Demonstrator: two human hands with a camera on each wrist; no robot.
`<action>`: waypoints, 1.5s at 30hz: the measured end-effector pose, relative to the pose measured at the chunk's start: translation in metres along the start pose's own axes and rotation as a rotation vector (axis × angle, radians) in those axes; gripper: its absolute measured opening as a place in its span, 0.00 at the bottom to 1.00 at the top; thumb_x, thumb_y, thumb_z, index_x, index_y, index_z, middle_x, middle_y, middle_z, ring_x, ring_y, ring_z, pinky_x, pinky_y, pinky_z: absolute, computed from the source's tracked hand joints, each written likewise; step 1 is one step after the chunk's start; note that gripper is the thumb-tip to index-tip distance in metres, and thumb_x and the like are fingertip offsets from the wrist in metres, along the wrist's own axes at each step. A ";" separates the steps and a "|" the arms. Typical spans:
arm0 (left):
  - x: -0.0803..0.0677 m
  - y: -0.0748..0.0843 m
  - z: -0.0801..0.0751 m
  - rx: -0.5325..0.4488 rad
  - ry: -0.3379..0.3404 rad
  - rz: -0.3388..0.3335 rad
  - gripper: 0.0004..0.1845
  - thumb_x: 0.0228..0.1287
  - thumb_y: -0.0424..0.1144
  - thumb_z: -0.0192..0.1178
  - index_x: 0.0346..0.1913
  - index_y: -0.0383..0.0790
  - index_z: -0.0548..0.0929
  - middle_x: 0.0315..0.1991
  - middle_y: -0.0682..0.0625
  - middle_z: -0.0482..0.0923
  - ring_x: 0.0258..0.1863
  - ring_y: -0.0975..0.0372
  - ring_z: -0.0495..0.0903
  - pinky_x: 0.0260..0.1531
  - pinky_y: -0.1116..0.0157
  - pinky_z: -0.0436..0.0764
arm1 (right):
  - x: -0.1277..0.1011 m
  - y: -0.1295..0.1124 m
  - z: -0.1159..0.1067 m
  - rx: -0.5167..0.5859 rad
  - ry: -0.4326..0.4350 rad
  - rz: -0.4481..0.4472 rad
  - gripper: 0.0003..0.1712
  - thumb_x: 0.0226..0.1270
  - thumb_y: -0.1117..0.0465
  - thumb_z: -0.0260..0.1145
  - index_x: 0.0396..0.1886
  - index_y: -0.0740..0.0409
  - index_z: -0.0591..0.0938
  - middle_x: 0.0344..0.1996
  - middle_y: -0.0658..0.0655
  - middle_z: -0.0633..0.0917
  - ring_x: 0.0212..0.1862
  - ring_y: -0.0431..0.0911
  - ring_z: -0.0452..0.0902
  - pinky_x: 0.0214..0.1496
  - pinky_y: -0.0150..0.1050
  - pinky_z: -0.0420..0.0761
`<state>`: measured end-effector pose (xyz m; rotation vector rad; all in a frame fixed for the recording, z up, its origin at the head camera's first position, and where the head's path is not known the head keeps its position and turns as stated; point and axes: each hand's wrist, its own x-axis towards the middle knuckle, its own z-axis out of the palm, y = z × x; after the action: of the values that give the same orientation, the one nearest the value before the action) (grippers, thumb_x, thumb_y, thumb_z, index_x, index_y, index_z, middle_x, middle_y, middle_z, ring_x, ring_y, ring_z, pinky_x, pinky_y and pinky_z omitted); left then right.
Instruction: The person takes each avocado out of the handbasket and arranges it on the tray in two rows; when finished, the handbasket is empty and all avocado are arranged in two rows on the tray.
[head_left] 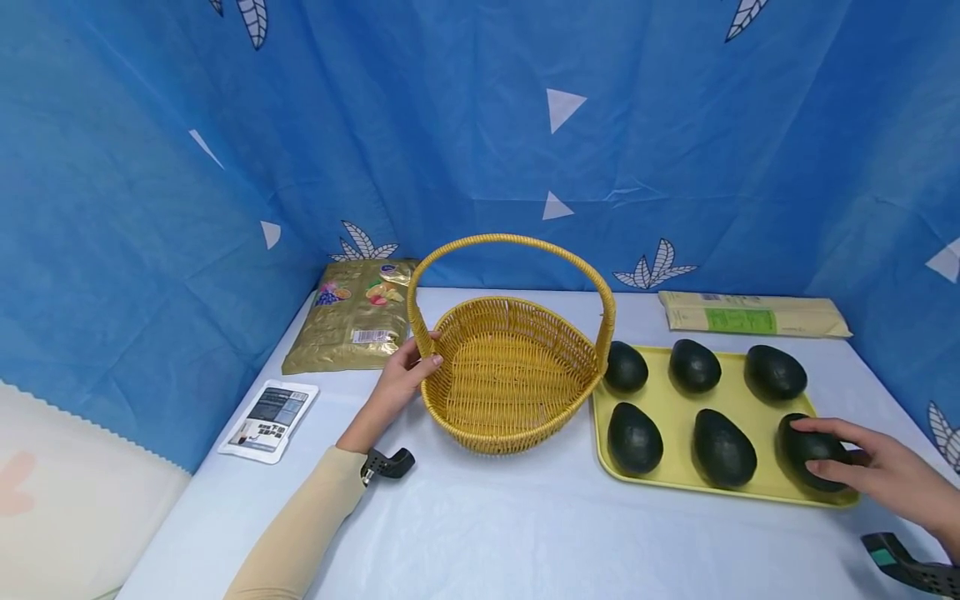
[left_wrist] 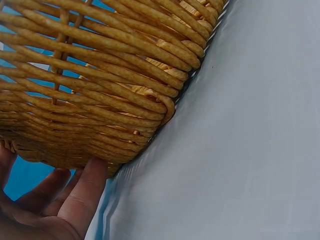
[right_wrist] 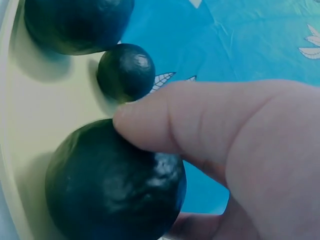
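Right hand [head_left: 877, 468] curled over the avocado [head_left: 813, 451] at the tray's [head_left: 678, 486] 4 o'clock corner, with the basket [head_left: 510, 379] off at its 9 o'clock, rim pinched by the left hand [head_left: 405, 373].

The head view looks forward and down over the whole table [head_left: 525, 533], taking in both hands. The left wrist view sits low and very close against the wicker basket [left_wrist: 100, 75] (also mid-table from above). The right wrist view presses close to the nearest avocado [right_wrist: 115, 185] on the yellow tray [right_wrist: 45, 115], facing the blue backdrop [right_wrist: 240, 40].
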<state>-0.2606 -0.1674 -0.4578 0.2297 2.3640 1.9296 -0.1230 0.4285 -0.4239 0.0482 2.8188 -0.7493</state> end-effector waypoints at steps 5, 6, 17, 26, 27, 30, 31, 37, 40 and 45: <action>0.000 0.001 0.000 0.004 0.001 -0.004 0.26 0.74 0.39 0.58 0.73 0.43 0.70 0.69 0.36 0.72 0.64 0.51 0.75 0.53 0.69 0.80 | 0.000 0.000 0.001 -0.038 -0.001 0.027 0.33 0.75 0.56 0.62 0.67 0.76 0.67 0.64 0.89 0.59 0.59 0.80 0.58 0.49 0.70 0.76; 0.000 0.000 0.000 0.002 0.003 -0.004 0.26 0.74 0.39 0.59 0.73 0.43 0.71 0.68 0.36 0.73 0.63 0.51 0.75 0.52 0.69 0.80 | 0.000 0.000 0.001 -0.042 0.000 0.031 0.32 0.74 0.57 0.62 0.67 0.76 0.67 0.64 0.89 0.59 0.59 0.80 0.58 0.50 0.71 0.75; 0.001 -0.002 0.002 -0.020 0.008 0.023 0.26 0.74 0.36 0.59 0.72 0.41 0.71 0.66 0.34 0.73 0.58 0.58 0.76 0.49 0.72 0.81 | -0.003 0.002 0.001 -0.051 0.003 0.059 0.33 0.73 0.58 0.62 0.68 0.77 0.66 0.64 0.90 0.59 0.58 0.80 0.58 0.50 0.74 0.72; -0.001 0.000 0.002 -0.008 0.007 0.019 0.26 0.74 0.37 0.59 0.72 0.43 0.71 0.67 0.35 0.73 0.59 0.55 0.76 0.50 0.71 0.80 | -0.006 0.007 -0.001 -0.025 0.009 0.026 0.33 0.77 0.58 0.60 0.69 0.78 0.65 0.64 0.89 0.59 0.58 0.79 0.58 0.49 0.69 0.75; -0.002 0.000 0.001 -0.007 0.006 0.019 0.26 0.74 0.37 0.59 0.72 0.43 0.71 0.67 0.35 0.73 0.59 0.56 0.76 0.50 0.71 0.80 | -0.006 0.008 -0.001 -0.022 0.013 0.027 0.33 0.77 0.58 0.59 0.69 0.78 0.65 0.64 0.89 0.59 0.59 0.79 0.58 0.50 0.68 0.75; -0.002 0.001 0.001 -0.008 0.003 0.019 0.26 0.74 0.38 0.59 0.72 0.43 0.71 0.67 0.35 0.73 0.57 0.59 0.76 0.50 0.72 0.80 | -0.006 0.009 -0.003 -0.012 0.024 0.032 0.34 0.79 0.55 0.58 0.70 0.78 0.64 0.65 0.88 0.59 0.60 0.80 0.56 0.52 0.69 0.72; -0.002 0.001 0.001 -0.007 0.002 0.020 0.26 0.74 0.38 0.59 0.72 0.42 0.71 0.67 0.35 0.73 0.57 0.60 0.76 0.49 0.73 0.80 | -0.006 0.010 -0.003 -0.007 0.021 0.040 0.35 0.80 0.54 0.57 0.70 0.78 0.63 0.65 0.88 0.58 0.60 0.80 0.55 0.52 0.70 0.71; -0.001 0.002 -0.001 0.000 -0.003 0.038 0.26 0.74 0.37 0.59 0.72 0.42 0.71 0.66 0.34 0.74 0.54 0.64 0.76 0.48 0.73 0.79 | -0.002 0.013 -0.007 0.022 -0.008 0.084 0.40 0.81 0.47 0.54 0.73 0.77 0.59 0.67 0.88 0.55 0.59 0.82 0.53 0.50 0.74 0.70; -0.001 0.001 -0.001 0.001 -0.001 0.037 0.26 0.74 0.37 0.59 0.72 0.42 0.71 0.66 0.34 0.74 0.54 0.64 0.76 0.48 0.74 0.79 | 0.000 0.014 -0.007 0.020 0.001 0.081 0.40 0.81 0.46 0.54 0.73 0.77 0.59 0.68 0.88 0.55 0.59 0.82 0.54 0.49 0.74 0.70; 0.000 0.000 0.000 -0.001 -0.003 0.033 0.26 0.74 0.37 0.59 0.72 0.41 0.71 0.66 0.34 0.74 0.54 0.64 0.76 0.49 0.74 0.79 | 0.000 0.011 -0.007 0.017 0.017 0.074 0.39 0.81 0.48 0.54 0.72 0.77 0.60 0.67 0.88 0.55 0.59 0.81 0.54 0.50 0.74 0.70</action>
<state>-0.2603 -0.1680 -0.4581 0.2729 2.3721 1.9426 -0.1234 0.4419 -0.4234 0.1610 2.8096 -0.7600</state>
